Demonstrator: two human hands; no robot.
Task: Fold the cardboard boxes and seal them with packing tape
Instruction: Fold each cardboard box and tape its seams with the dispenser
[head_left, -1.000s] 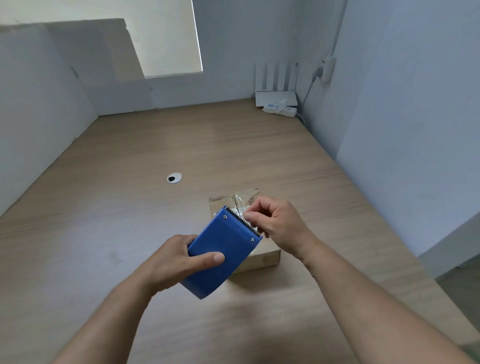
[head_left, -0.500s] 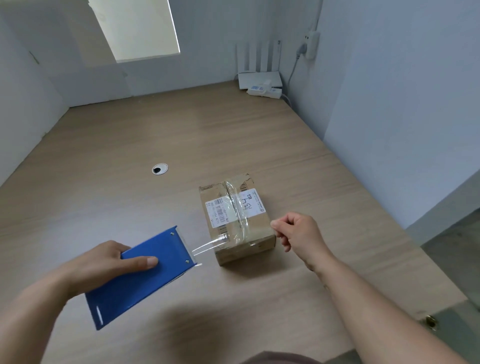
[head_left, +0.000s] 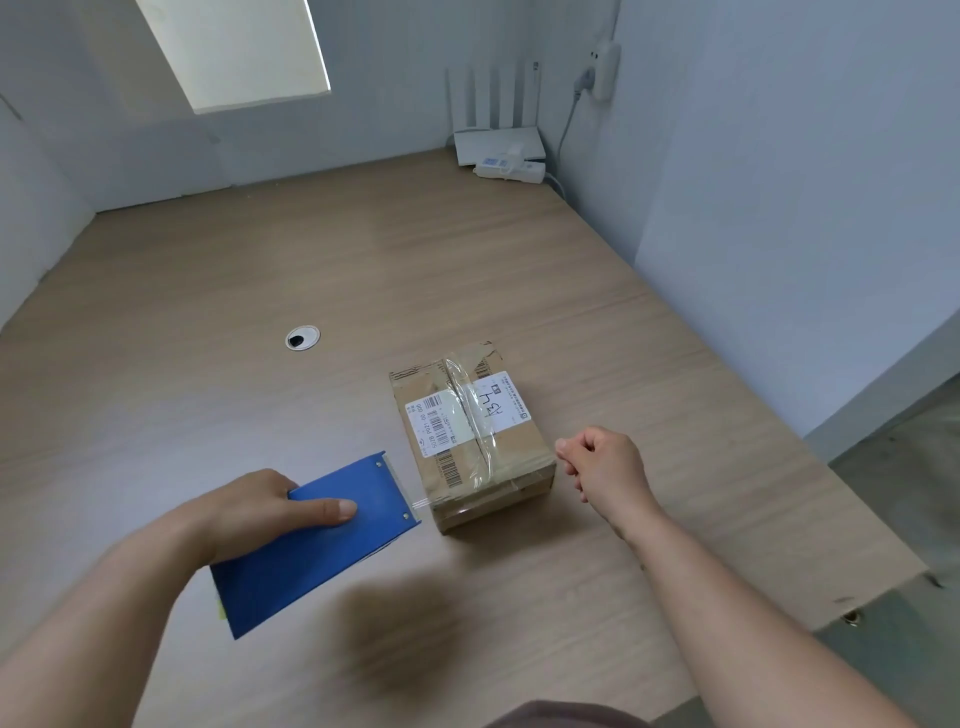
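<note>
One box (head_left: 470, 436) between right hand (head_left: 605, 465) and left hand (head_left: 249, 506) with dispenser (head_left: 311, 561)

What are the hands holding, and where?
Left hand grips the blue tape dispenser by its flat body, thumb on top. Right hand curled, seemingly empty.

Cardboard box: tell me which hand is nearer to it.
Right. The right hand sits just beside the near right corner of the cardboard box; the left hand is farther off to its left, gripping the blue tape dispenser between them.
</note>
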